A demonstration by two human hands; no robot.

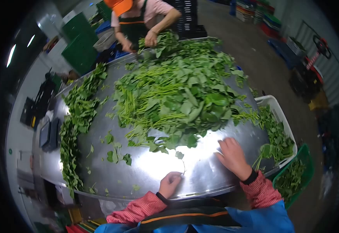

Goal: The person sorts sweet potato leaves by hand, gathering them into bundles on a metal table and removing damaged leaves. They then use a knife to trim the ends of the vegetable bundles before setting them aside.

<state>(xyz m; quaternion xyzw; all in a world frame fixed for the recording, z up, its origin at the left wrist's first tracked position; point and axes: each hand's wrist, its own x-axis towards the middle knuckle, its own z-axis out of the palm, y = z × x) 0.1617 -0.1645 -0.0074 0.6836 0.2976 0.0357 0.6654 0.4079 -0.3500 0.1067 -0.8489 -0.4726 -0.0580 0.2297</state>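
Observation:
Near the table's front edge, my left hand point(169, 184) is closed in a pinch at the lower end of a thin stem. That leafy stem point(180, 155) has a single green leaf at its top and extends over the shiny metal. To the right, my right hand point(233, 156) is open, fingers spread and pointing toward the pile, with nothing in it. A large pile of leafy greens point(177, 93) with long stems covers the middle of the table, just beyond both hands. Several loose leaves point(117, 153) lie on the metal to the left.
A row of greens point(72, 143) runs along the left side of the metal table point(99, 171). Greens fill a white crate point(288, 132) at the right, above a green basket point(308, 165). Across the table, a person in an orange cap point(121, 7) handles greens. A pallet jack point(313, 58) stands far right.

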